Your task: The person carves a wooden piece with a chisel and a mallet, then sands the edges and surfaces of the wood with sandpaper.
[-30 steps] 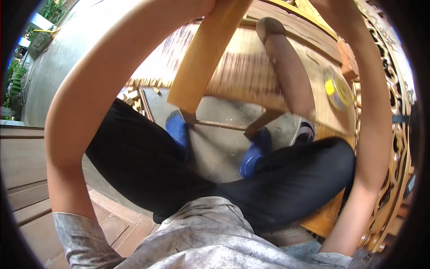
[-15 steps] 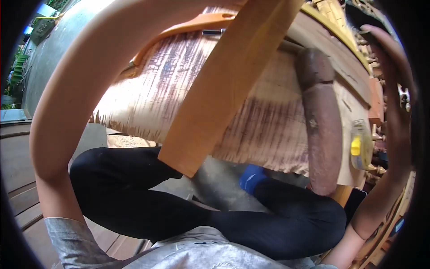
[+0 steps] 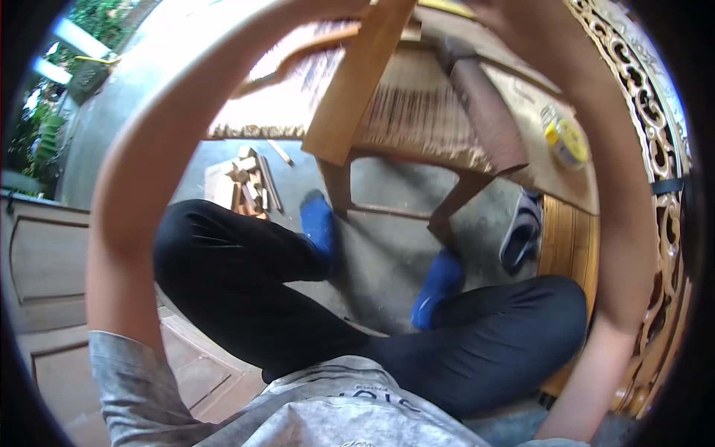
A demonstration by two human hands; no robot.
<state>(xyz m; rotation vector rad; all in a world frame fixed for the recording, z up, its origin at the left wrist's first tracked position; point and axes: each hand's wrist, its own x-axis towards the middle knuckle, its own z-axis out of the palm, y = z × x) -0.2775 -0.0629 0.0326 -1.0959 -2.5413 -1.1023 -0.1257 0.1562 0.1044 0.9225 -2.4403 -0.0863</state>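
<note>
Left hand (image 3: 356,8) and right hand (image 3: 489,12) flank a wooden board (image 3: 339,119) at top center, apparently steadying it aslant over the tabletop (image 3: 418,113); whether fingers pinch it, we cannot tell

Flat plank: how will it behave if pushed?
Likely stiff: the plank looks straight, with no visible sag. Probably slides or pivots rather than rolls, given its flat face. Might be awkward to balance, being much longer than wide.

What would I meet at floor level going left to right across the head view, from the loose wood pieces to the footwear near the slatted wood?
Pile of wood offcuts → one blue-socked foot → the other blue-socked foot → dark slipper → slatted wooden surface.
</note>
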